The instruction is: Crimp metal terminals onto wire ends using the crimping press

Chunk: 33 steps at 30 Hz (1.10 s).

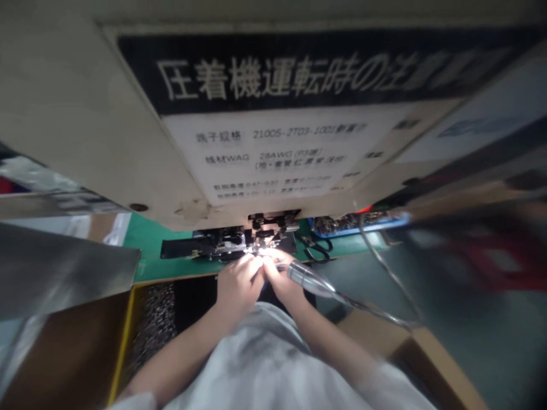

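At the front of a crimping machine (188, 210), my two hands meet close together under a bright light. My left hand (239, 282) is closed, its fingertips pinched near the metal tooling (256, 236). Beside it, my right hand (284, 279) is also closed in a pinch, its fingers pointing at the same lit spot. Glare and the fingers conceal what they hold; a small bit of blue shows between the hands. A silver lamp head (310, 279) on a flexible metal neck reaches over my right hand from the right.
Black-handled cutters (316, 247) lie on the green bench (147, 256), right of the tooling. Behind them stands a blue tray (363, 228) of small metal pieces. A yellow-edged bin (123, 341) with many small pieces is at lower left. Sheet metal (64, 273) juts in from the left.
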Each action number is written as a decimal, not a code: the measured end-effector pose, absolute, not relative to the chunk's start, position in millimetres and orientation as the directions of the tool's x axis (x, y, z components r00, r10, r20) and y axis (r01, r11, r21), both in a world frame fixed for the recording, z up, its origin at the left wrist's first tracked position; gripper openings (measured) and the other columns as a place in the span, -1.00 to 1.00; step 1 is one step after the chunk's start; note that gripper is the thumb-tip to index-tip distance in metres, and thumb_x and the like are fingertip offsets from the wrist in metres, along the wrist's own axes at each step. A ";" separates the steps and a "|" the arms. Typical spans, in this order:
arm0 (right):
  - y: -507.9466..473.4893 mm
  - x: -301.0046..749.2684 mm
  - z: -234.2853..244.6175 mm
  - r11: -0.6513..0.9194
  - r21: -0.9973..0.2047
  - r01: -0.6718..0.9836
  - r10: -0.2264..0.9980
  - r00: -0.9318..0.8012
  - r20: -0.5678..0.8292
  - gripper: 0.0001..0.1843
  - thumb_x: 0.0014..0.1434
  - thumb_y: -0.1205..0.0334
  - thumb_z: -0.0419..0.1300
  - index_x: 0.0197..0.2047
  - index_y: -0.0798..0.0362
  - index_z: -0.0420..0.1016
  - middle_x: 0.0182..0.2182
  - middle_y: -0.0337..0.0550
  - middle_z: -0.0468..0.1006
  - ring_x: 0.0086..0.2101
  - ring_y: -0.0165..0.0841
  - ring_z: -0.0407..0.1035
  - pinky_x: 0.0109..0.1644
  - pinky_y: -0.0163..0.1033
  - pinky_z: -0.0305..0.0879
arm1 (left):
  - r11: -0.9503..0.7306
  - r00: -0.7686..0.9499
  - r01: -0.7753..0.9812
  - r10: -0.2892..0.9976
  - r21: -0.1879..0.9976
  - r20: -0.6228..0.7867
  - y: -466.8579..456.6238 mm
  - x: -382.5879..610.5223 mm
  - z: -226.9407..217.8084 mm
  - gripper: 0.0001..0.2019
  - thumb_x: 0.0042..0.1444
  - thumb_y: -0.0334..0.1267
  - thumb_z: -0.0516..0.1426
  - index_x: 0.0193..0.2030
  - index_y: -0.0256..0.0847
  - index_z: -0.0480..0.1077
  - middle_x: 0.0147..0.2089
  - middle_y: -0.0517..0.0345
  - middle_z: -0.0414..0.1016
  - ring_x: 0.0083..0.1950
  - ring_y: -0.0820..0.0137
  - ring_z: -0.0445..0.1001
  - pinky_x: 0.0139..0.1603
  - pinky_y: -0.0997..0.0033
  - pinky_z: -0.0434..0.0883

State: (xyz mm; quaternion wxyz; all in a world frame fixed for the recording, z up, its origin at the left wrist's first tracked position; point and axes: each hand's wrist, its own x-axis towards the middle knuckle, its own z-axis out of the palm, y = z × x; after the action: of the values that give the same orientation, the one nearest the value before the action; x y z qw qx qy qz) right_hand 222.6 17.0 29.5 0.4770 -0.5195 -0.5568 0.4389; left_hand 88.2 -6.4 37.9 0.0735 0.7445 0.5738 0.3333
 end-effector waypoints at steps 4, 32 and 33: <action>19.4 222.7 33.6 0.082 -0.983 0.166 0.997 -0.020 0.079 -0.81 0.17 0.19 0.22 -0.20 0.04 0.61 -0.27 -0.12 0.65 -0.30 -0.28 0.54 -0.13 -0.19 0.49 | -0.323 0.110 0.811 0.903 0.488 0.415 -4.1 88.2 36.3 -0.85 0.21 -0.30 0.11 -0.20 -0.16 0.53 -0.18 0.10 0.62 -0.25 0.33 0.58 -0.20 0.41 0.46; 16.0 220.2 30.5 0.085 -0.973 0.213 0.994 0.042 0.096 -0.88 0.12 0.19 0.25 -0.30 0.04 0.56 -0.41 -0.18 0.60 -0.41 -0.33 0.49 -0.27 -0.25 0.45 | -0.237 0.079 0.725 0.961 0.646 0.263 -6.5 86.3 33.6 -0.84 0.24 -0.30 0.08 -0.27 -0.16 0.50 -0.25 0.12 0.58 -0.23 0.37 0.54 -0.18 0.45 0.43; 16.5 220.3 30.4 0.101 -0.971 0.218 0.993 0.031 0.110 -0.88 0.12 0.21 0.24 -0.29 0.04 0.57 -0.38 -0.17 0.62 -0.37 -0.32 0.51 -0.22 -0.24 0.46 | -0.244 0.076 0.741 0.956 0.625 0.283 -6.7 86.6 32.8 -0.84 0.23 -0.30 0.09 -0.27 -0.16 0.50 -0.25 0.11 0.58 -0.23 0.36 0.55 -0.18 0.45 0.43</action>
State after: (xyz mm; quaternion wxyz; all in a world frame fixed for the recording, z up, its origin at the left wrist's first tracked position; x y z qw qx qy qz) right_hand 220.3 16.5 30.4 0.4791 -0.5347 -0.5663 0.4047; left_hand 86.6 -6.7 32.8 0.1617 0.7155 0.5931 0.3318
